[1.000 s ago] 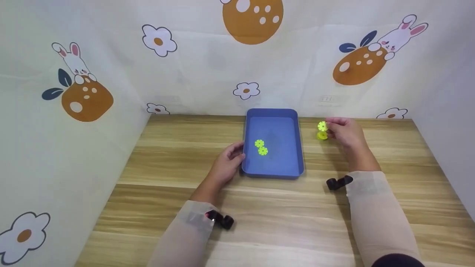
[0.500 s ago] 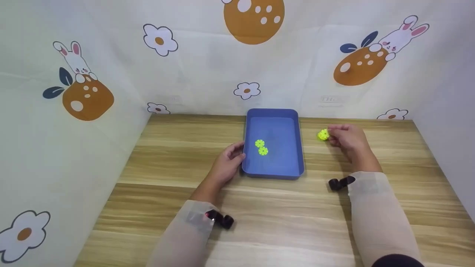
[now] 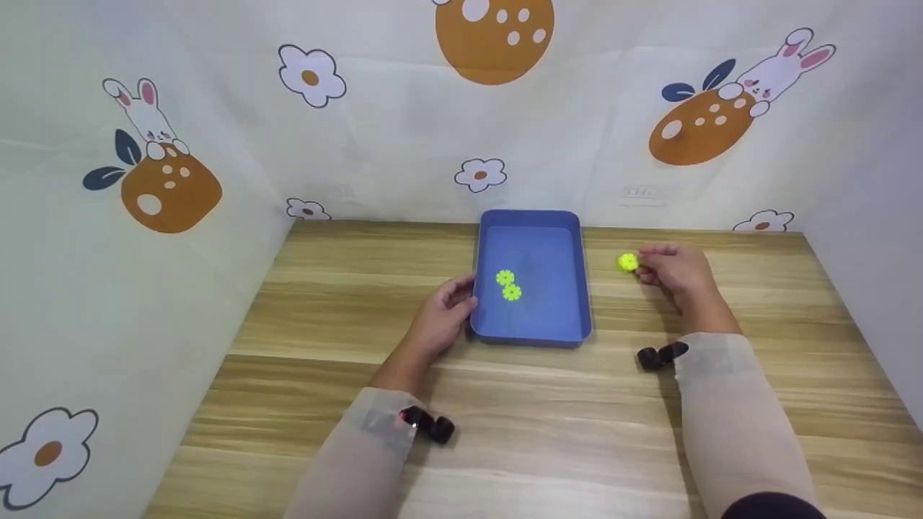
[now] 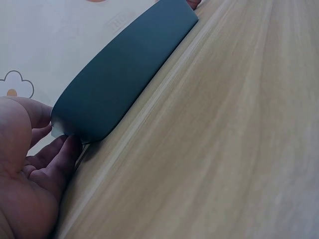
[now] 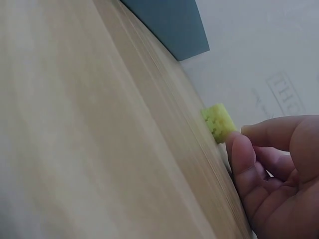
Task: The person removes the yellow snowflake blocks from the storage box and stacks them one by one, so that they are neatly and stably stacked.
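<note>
In the head view, my left hand is at the left side of a blue tray. Its bent fingers and thumb hold the tray's wall near the front corner, as the left wrist view also shows. Two yellow-green notched snowflake discs lie flat inside the tray, edge to edge. Right of the tray, my right hand pinches at a small stack of similar snowflake discs on the table. In the right wrist view, thumb and forefinger meet at the near edge of the stack, which shows several layers.
A wood-grain table runs back to a pale cloth wall printed with rabbits, oranges and flowers. The tray stands close to that wall. A small black camera is strapped to each sleeved wrist.
My right hand has lowered a snowflake disc from above onto the stack, so the two now overlap as one pile. My left hand and the tray have stayed in place.
</note>
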Available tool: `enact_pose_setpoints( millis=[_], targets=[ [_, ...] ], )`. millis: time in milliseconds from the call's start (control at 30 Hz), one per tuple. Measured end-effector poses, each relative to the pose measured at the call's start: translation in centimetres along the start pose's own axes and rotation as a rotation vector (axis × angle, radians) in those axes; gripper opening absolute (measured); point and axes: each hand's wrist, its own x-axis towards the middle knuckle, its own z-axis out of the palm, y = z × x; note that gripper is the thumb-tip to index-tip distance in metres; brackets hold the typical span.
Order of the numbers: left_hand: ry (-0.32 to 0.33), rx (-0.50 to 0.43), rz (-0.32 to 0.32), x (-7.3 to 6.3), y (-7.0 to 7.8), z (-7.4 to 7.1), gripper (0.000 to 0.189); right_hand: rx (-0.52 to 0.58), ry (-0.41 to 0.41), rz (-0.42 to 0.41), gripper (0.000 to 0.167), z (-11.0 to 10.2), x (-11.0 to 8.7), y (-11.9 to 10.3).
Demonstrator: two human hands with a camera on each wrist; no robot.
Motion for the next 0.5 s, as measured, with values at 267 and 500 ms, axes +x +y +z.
enact_pose_setpoints(
  millis=[267,500],
  targets=[
    [-0.004,-0.017,-0.008,0.1,-0.1,-0.1,0.05,0.041,0.023,0.012,0.046,-0.1,-0.2,-0.3],
    [-0.002,-0.031,-0.001,0.2,-0.2,0.0,0.049,0.096,0.049,0.011,0.029,0.2,-0.8,-1.4]
  ],
)
